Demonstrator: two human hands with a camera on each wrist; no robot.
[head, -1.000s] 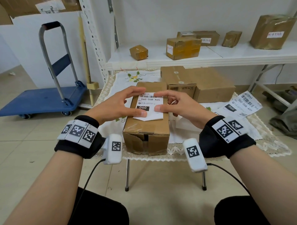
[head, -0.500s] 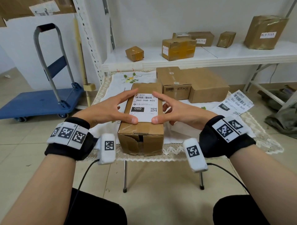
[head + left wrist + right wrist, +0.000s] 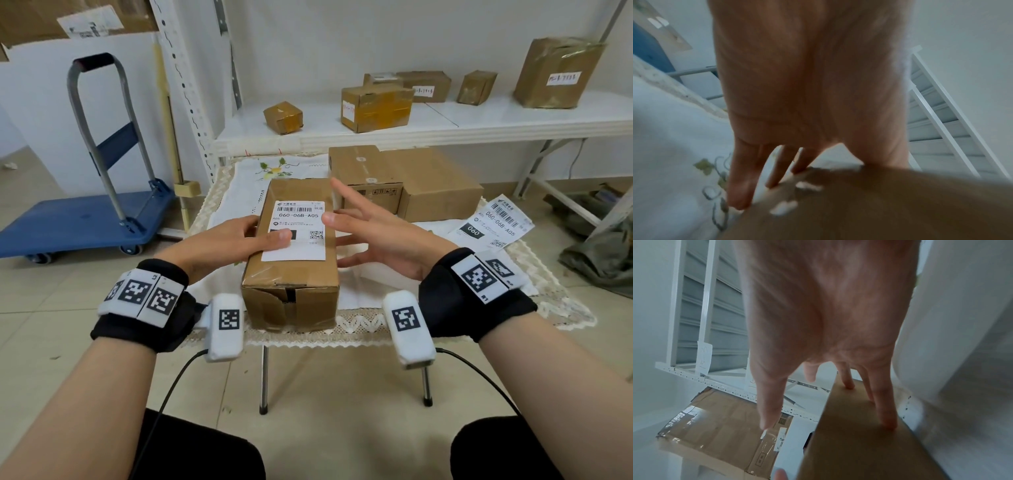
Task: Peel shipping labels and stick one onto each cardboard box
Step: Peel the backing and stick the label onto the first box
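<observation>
A long cardboard box [image 3: 291,274] lies lengthwise on the small table. A white shipping label [image 3: 298,230] printed 060-06B-A05 lies flat on its top. My left hand [image 3: 236,243] rests against the box's left side, with the thumb pressing the label's lower left part. In the left wrist view its straight fingers [image 3: 740,186] touch the box [image 3: 869,207]. My right hand [image 3: 373,233] is spread at the box's right side, thumb by the label's right edge and index finger raised. In the right wrist view its fingertips [image 3: 888,421] touch the box's side [image 3: 855,443].
Another label sheet [image 3: 493,222] lies on the white tablecloth [image 3: 236,202] at the right. Two bigger boxes [image 3: 407,181] stand behind the long one. Several taped boxes [image 3: 376,106] sit on the white shelf [image 3: 479,123]. A blue platform trolley [image 3: 85,219] stands on the floor to the left.
Both hands have slid off the label's top toward the box's sides. The label now lies flat. My right hand has spread its fingers and raised the index finger.
</observation>
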